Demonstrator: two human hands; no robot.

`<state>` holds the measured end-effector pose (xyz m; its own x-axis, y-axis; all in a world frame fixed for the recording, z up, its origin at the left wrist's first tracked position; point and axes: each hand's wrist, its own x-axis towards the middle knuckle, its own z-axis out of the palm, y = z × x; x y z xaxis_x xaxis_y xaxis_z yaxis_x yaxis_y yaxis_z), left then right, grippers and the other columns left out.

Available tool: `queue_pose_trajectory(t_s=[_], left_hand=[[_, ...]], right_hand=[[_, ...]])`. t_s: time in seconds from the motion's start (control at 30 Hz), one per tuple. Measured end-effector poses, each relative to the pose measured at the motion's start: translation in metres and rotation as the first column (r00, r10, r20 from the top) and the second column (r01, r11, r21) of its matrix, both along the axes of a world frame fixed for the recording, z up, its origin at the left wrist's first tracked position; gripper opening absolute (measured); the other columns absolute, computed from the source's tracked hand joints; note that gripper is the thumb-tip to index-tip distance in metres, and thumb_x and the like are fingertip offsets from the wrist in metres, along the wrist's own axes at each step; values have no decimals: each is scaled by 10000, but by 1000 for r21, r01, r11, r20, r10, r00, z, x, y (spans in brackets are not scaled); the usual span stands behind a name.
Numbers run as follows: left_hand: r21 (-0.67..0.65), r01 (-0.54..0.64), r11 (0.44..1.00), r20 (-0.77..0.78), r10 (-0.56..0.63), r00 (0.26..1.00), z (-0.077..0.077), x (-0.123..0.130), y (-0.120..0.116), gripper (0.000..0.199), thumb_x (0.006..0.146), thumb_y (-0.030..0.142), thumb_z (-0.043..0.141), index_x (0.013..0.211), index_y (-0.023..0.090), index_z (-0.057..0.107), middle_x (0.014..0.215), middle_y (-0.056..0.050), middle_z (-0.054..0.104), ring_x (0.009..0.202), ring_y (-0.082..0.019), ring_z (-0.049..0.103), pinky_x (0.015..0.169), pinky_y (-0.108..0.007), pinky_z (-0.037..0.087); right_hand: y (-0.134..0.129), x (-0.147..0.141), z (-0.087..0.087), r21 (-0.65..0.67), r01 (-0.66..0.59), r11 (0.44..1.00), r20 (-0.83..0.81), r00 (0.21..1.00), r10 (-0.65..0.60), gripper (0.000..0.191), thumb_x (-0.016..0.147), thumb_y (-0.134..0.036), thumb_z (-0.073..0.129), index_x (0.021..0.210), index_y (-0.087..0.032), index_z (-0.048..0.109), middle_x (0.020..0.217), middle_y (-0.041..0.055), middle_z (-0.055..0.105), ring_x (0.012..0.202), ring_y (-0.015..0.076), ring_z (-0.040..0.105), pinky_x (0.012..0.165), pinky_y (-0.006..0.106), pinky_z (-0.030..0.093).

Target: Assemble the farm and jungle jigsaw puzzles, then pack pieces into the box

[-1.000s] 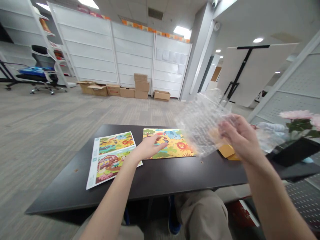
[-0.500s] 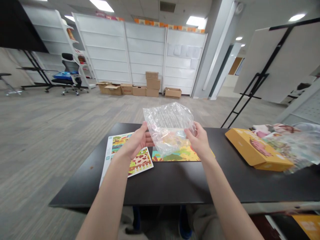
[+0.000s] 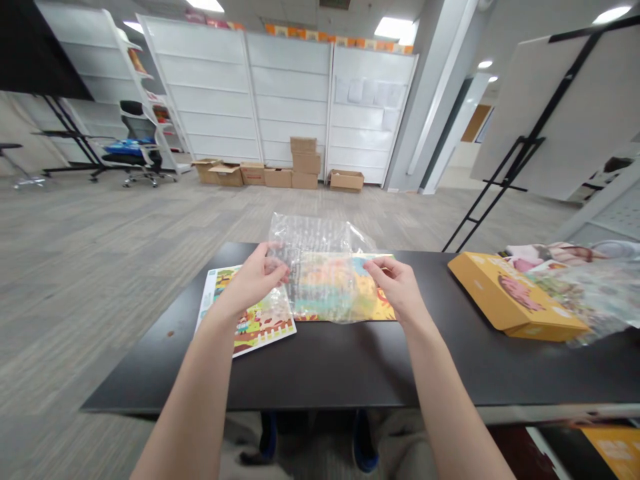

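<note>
A clear plastic bag (image 3: 320,267) with printed text is stretched between my two hands above the table. My left hand (image 3: 263,273) pinches its left edge, thumb against fingers. At the opposite edge, my right hand (image 3: 395,280) grips it between thumb and fingertips. Through the film shows a colourful illustrated sheet (image 3: 383,308), lying flat on the black table. Partly under my left hand and wrist is a white-bordered picture board (image 3: 265,333) with farm animals and a fence.
On the right of the black table (image 3: 325,373) lies a yellow box (image 3: 505,293) with a pink picture. Crumpled clear plastic packaging (image 3: 595,287) rests beside it. Beyond the table stand cardboard boxes (image 3: 305,163), an office chair (image 3: 135,143) and a board on a black easel (image 3: 520,153).
My left hand has moved left and turned from nearly flat fingers to a pinch. The bag has spread wider and dropped lower over the illustrated sheet. My right hand keeps its grip.
</note>
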<state>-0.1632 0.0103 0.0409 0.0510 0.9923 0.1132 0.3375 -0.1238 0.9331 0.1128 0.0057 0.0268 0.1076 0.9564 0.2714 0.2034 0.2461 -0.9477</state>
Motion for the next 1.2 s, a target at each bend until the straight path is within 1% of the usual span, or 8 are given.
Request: queue_pose_trajectory(t_s=[0.13, 0.3, 0.43, 0.63, 0.77, 0.9, 1.0, 1.2], left_hand=[[14, -60, 998, -45, 61, 997, 10, -12, -3, 618, 710, 371, 671, 1263, 169, 483, 728, 12, 647, 675, -177, 656, 613, -280, 494], [26, -168, 985, -134, 170, 976, 4, -43, 0, 642, 727, 366, 616, 1320, 167, 468, 683, 30, 581, 598, -160, 588, 549, -251, 441], [-17, -233, 972, -510, 192, 838, -16, -70, 7, 657, 758, 307, 550, 1383, 127, 463, 793, -40, 659, 754, -245, 672, 695, -324, 511], [82, -329, 941, -813, 254, 523, -32, -93, 9, 666, 848, 234, 486, 1485, 86, 361, 1271, -225, 644, 1145, -372, 638, 960, -457, 488], [246, -299, 922, -783, 371, 500, -23, -64, 2, 609, 906, 304, 462, 1468, 81, 385, 1377, -238, 563, 1278, -373, 544, 1050, -486, 437], [250, 60, 966, -733, 148, 664, -18, 1, -8, 559, 926, 473, 490, 1385, 155, 499, 1380, -171, 575, 1304, -326, 519, 1114, -458, 385], [160, 234, 959, -748, -37, 662, -20, 37, -16, 739, 844, 561, 613, 1464, 211, 417, 1497, -170, 474, 1385, -357, 437, 1121, -485, 362], [-41, 237, 971, -809, -172, 563, -23, 32, -15, 876, 761, 309, 693, 1537, 201, 302, 1519, -208, 430, 1382, -378, 450, 1084, -471, 398]], right_hand=[[-6, -3, 4, -12, -166, 986, -138, 977, 163, 312, 789, -488, 726, 831, -181, 692, 677, -14, 590, 579, 101, 498, 546, 248, 401], [-19, -10, 11, 1, -452, 892, -272, 858, 435, 388, 904, -434, 620, 1253, -265, 603, 1063, 47, 696, 798, 139, 657, 694, 286, 535], [-21, -18, 3, -57, -535, 843, 85, 839, 538, 310, 971, -322, 488, 1236, -238, 623, 1133, 71, 708, 984, 181, 680, 856, 357, 552], [-14, -16, -11, -97, -424, 901, 602, 696, 392, 291, 938, -213, 535, 1207, -188, 646, 1201, 103, 691, 1055, 215, 655, 953, 395, 498], [-11, -15, -17, -162, -360, 919, 741, 571, 354, 327, 898, -266, 634, 1202, -148, 653, 1205, 139, 672, 1141, 270, 617, 1001, 414, 460], [-14, -20, -22, -211, -330, 920, 820, 452, 350, 457, 836, -361, 735, 1241, -168, 647, 1209, 147, 635, 1157, 302, 595, 962, 406, 471], [-16, -24, -23, -216, -302, 929, 848, 413, 331, 462, 825, -343, 751, 1241, -175, 641, 1215, 141, 637, 1139, 290, 607, 930, 376, 478], [-17, -26, -19, -243, -232, 942, 890, 333, 312, 372, 859, -304, 709, 1192, -151, 649, 1190, 146, 688, 1120, 300, 641, 890, 370, 489]])
